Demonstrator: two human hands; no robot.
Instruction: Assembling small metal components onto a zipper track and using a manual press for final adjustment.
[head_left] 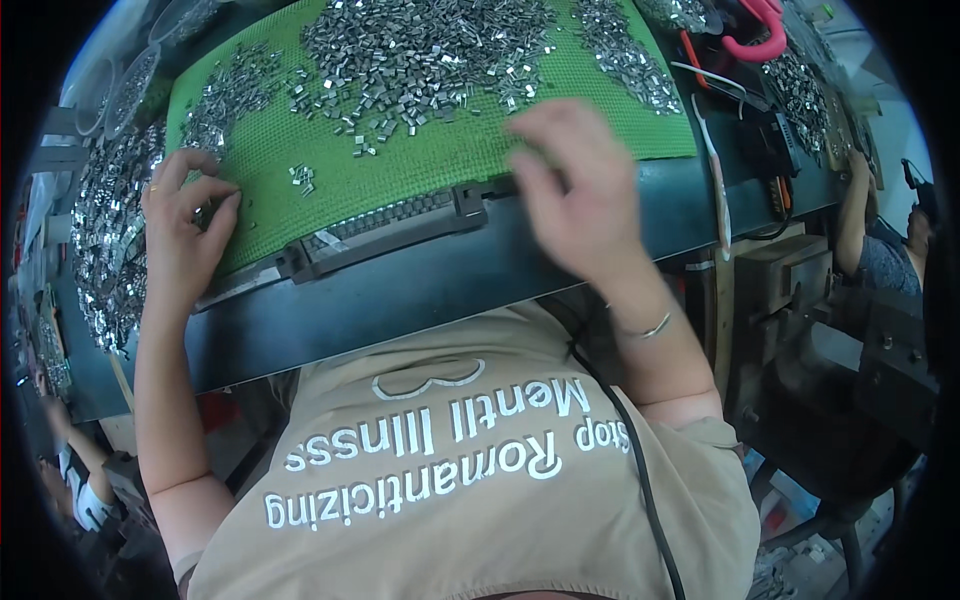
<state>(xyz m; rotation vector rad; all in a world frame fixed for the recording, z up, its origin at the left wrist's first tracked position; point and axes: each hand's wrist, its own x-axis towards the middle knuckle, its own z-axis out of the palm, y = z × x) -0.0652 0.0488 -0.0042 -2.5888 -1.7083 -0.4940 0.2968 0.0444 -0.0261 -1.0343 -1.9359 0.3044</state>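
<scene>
My left hand [188, 225] is at the left edge of a green textured mat [265, 205], its thumb and forefinger brought together. Whatever they hold, if anything, is too small to make out. Over the mat's near right part hovers my right hand [585, 190], fingers bent and blurred by motion. Between the hands, along the mat's near edge, lies a long dark holder [390, 240] with a row of small parts in it. A large heap of small shiny metal pieces [420, 50] covers the far middle of the mat. A few loose pieces [302, 180] lie nearer my left hand.
More metal parts [105, 250] are piled left of the mat, near clear plastic tubs [135, 90]. At the right lie pink-handled scissors or pliers [760, 35], a white toothbrush-like stick [715, 180] and another pile [800, 100]. Other people's arms [855, 205] show at both sides.
</scene>
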